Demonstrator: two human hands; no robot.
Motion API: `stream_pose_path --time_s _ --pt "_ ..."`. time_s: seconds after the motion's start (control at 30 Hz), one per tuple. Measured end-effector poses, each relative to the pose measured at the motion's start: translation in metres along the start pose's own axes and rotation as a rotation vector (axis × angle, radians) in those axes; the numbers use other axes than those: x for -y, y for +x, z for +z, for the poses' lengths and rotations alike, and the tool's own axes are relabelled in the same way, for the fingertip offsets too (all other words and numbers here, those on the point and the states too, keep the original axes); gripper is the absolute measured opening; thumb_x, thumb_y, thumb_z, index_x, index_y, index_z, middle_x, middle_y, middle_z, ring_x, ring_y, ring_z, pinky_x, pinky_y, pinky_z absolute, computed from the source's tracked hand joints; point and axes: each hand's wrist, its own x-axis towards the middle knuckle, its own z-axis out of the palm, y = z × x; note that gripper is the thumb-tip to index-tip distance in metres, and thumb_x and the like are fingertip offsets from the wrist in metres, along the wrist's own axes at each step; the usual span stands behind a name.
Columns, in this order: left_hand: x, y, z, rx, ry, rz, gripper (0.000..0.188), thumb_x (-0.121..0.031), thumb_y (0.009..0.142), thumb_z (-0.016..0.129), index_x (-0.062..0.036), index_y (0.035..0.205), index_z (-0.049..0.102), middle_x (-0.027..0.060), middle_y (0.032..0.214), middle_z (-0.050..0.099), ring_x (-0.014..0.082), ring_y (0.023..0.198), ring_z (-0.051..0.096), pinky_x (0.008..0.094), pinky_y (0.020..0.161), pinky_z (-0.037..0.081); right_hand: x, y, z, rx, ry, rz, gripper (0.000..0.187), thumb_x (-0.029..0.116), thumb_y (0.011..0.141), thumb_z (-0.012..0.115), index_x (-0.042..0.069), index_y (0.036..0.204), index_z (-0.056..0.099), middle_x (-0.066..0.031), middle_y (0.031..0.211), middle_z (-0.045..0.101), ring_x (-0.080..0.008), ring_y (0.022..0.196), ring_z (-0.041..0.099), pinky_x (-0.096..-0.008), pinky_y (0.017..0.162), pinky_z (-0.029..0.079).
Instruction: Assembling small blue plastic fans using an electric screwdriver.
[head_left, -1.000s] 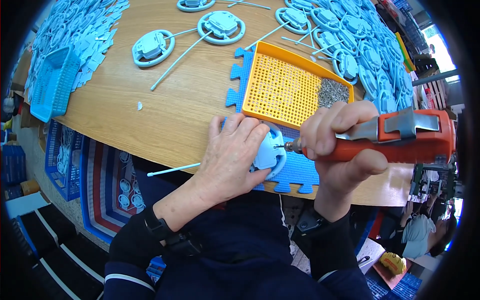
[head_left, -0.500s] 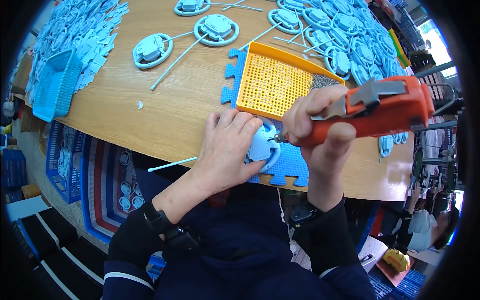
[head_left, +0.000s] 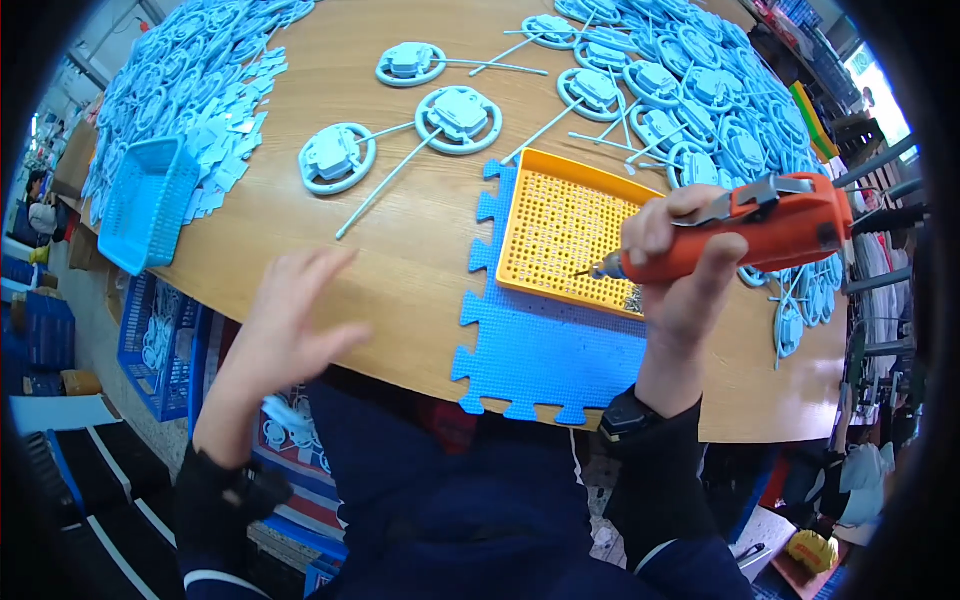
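Observation:
My right hand grips an orange electric screwdriver. Its bit points left over the near edge of a yellow perforated tray, which holds a few small screws. The tray rests on a blue foam mat, whose near part is bare. My left hand is blurred at the table's near edge, left of the mat, fingers spread and holding nothing. A blurred light blue piece shows just below that hand, past the table edge.
Light blue wheel-shaped parts with thin sticks lie on the wooden table, three apart and a large heap at the right. A blue basket and flat blue pieces are at the left. Blue crates stand on the floor.
My left hand has let go of the light blue wheel part and swung left off the mat; the part is gone from the mat. The screwdriver has lifted and moved over the yellow tray.

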Motion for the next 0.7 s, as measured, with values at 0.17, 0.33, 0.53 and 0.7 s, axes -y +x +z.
stream_pose_path --time_s 0.17,0.33,0.53,0.7 --pt "0.034 0.139 0.048 -0.222 0.06 -0.058 0.064 -0.04 0.075 0.073 -0.0032 0.123 0.053 0.0181 0.119 0.055 0.0324 0.113 0.052 0.0426 0.091 0.042 -0.012 0.001 0.001 0.038 -0.021 0.001 0.062 0.066 0.08 0.058 0.006 0.095 0.05 -0.001 0.065 0.048 -0.0124 0.052 0.046 -0.0269 0.049 0.04" --pt "0.046 0.213 0.083 -0.341 0.258 -0.21 0.074 -0.057 0.073 0.068 -0.0055 0.124 0.054 0.0161 0.117 0.058 0.0297 0.116 0.052 0.047 0.089 0.042 -0.018 0.003 0.002 0.066 -0.014 0.042 0.063 0.068 0.079 0.056 0.006 0.092 0.049 -0.0011 0.063 0.047 -0.0121 0.05 0.047 -0.0252 0.047 0.041" --pt "0.04 0.208 0.077 -0.225 0.234 -0.273 0.071 -0.053 0.071 0.067 -0.0065 0.124 0.055 0.0148 0.12 0.056 0.0295 0.114 0.052 0.046 0.094 0.039 -0.016 0.004 -0.001 0.063 -0.03 0.058 0.063 0.067 0.08 0.057 0.006 0.091 0.049 -0.001 0.062 0.047 -0.012 0.05 0.047 -0.0248 0.046 0.04" --pt "0.037 0.158 0.06 -0.35 0.052 -0.09 0.066 -0.04 0.068 0.072 -0.0048 0.12 0.054 0.0156 0.118 0.055 0.0321 0.113 0.051 0.0429 0.094 0.04 -0.016 0.002 -0.002 0.05 -0.026 0.033 0.059 0.064 0.081 0.059 0.006 0.091 0.048 -0.0016 0.063 0.048 -0.013 0.05 0.047 -0.0256 0.046 0.041"
